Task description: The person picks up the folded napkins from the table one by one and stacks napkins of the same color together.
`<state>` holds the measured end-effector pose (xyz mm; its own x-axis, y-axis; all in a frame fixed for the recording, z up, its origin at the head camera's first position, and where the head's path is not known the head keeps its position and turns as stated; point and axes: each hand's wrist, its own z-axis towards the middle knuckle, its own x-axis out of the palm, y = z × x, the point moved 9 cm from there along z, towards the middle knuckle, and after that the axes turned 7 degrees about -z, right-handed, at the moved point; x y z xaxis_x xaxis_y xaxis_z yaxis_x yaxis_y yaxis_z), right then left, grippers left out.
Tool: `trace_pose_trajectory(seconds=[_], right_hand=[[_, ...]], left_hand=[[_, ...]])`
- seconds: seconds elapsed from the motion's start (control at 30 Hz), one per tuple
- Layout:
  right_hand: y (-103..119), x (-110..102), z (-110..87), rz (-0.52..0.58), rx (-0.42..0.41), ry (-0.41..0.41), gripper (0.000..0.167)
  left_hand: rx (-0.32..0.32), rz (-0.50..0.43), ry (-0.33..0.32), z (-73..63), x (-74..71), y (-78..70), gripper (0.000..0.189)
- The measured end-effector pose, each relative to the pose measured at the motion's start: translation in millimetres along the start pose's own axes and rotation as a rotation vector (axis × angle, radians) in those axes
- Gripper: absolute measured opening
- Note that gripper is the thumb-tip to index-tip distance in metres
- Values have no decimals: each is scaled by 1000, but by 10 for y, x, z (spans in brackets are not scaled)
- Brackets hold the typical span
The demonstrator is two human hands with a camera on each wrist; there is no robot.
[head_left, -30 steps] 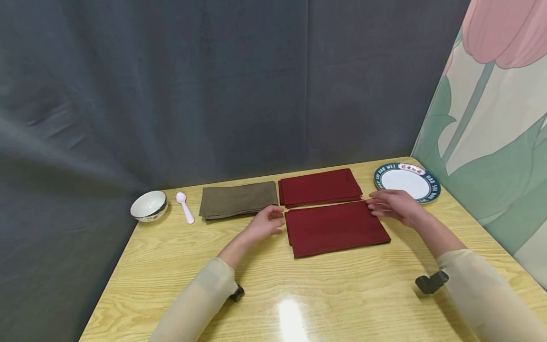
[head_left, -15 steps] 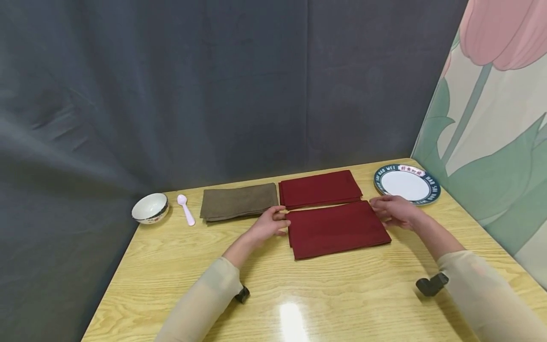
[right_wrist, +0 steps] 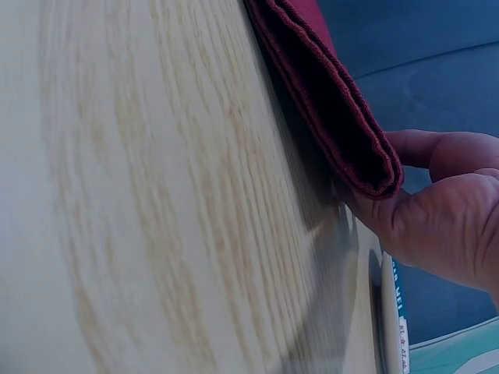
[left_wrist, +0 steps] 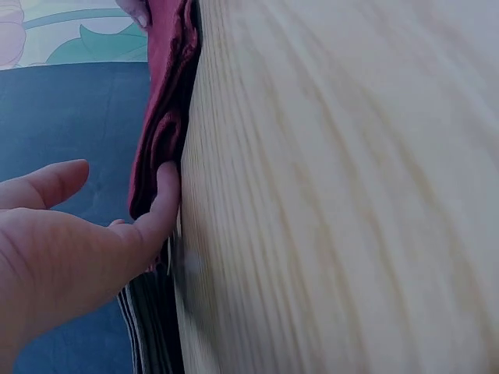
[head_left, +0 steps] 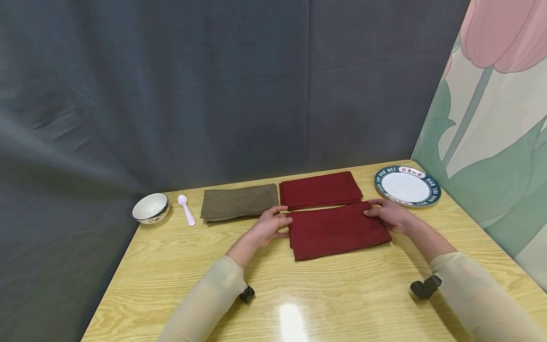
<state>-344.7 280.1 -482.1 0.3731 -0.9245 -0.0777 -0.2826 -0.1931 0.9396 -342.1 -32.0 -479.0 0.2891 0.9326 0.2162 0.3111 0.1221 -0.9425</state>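
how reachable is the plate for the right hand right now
Probably yes: the right hand is close to the plate and nothing lies between them, though it grips the nearer red cloth.

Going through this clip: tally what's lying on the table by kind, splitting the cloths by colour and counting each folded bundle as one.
Red cloth bundles: 2
Brown cloth bundle: 1
Bowl: 1
Spoon: 1
Plate: 1
Total: 6
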Motion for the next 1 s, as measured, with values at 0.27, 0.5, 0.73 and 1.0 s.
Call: trace_pose_trajectory(seconds=[0.27, 0.5, 0.73, 1.0], right_hand=[[-36, 27, 8, 17, -2, 6, 70], [-25, 50, 13, 52, -27, 8, 57], [-37, 45, 25, 82, -34, -20, 40], [-19, 15, 53, 127, -53, -73, 30]], left_hand=[[-29, 51, 5, -3, 48, 28, 61], [61, 167, -17, 3, 127, 9, 57], [113, 196, -40, 10, 143, -5, 48], [107, 188, -16, 32, 115, 10, 47]])
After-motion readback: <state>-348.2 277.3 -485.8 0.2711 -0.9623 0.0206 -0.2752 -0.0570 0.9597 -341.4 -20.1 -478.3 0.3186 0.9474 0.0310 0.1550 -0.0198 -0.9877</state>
